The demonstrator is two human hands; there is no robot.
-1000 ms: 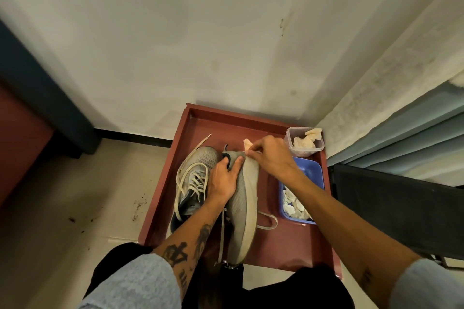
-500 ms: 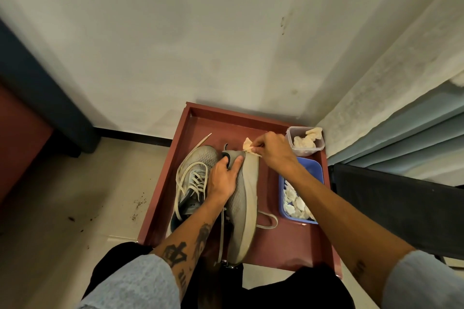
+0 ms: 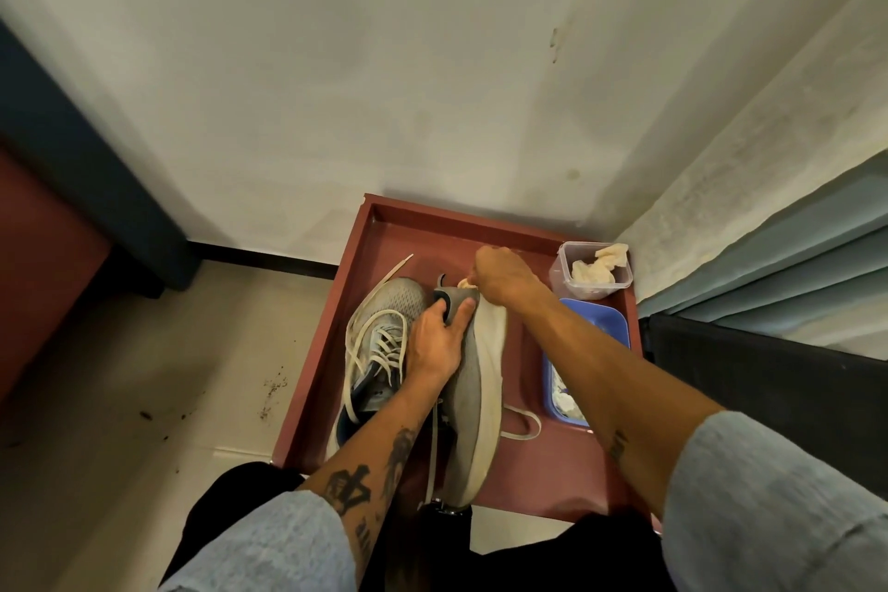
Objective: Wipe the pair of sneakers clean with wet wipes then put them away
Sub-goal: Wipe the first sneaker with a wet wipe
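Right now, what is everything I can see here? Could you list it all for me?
tray: one, reddish-brown, on the floor against the wall
sneakers: two, grey with pale soles; one lying flat on the left of the tray, the other tipped on its side beside it
wipe: one, cream, pressed at the tipped sneaker's far end
clear tub: one, holds crumpled cream wipes, far right corner of the tray
blue container: one, holds whitish pieces, right side of the tray, nearer than the tub
wall: off-white, behind the tray
floor: pale, with dark specks, left of the tray
left hand: gripping the tipped sneaker
right hand: holding the wipe
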